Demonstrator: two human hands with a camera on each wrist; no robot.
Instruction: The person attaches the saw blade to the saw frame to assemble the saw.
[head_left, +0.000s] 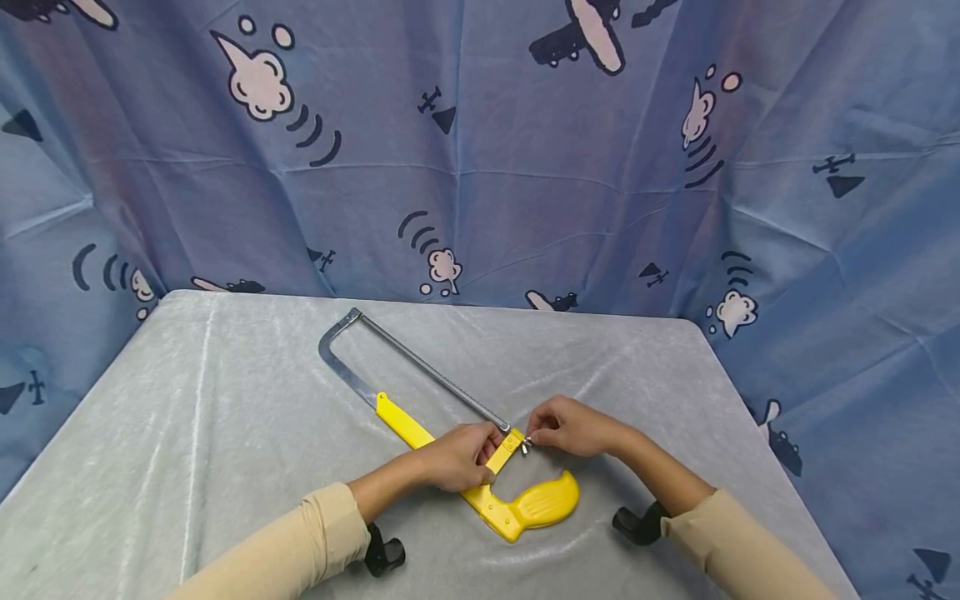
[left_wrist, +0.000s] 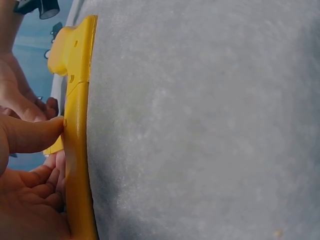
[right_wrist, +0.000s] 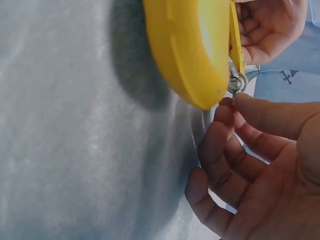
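Note:
A hacksaw (head_left: 405,423) with a yellow and grey frame lies on the table, its blade (head_left: 442,378) facing the far side. My left hand (head_left: 456,458) grips the short yellow arm between the frame and the blade's near end. In the left wrist view its thumb (left_wrist: 37,135) presses against the yellow frame (left_wrist: 77,150). At the blade's near end sits a metal wing nut (right_wrist: 236,83), and my right hand (head_left: 576,427) pinches one wing of it between thumb and index finger. The saw's yellow handle (head_left: 547,502) stands free, nearest to me.
A grey-white plush cloth covers the table (head_left: 255,467). Behind it hangs a blue curtain (head_left: 495,208) with printed planes and clouds. Black wrist camera mounts (head_left: 384,554) jut out under both sleeves, close above the cloth.

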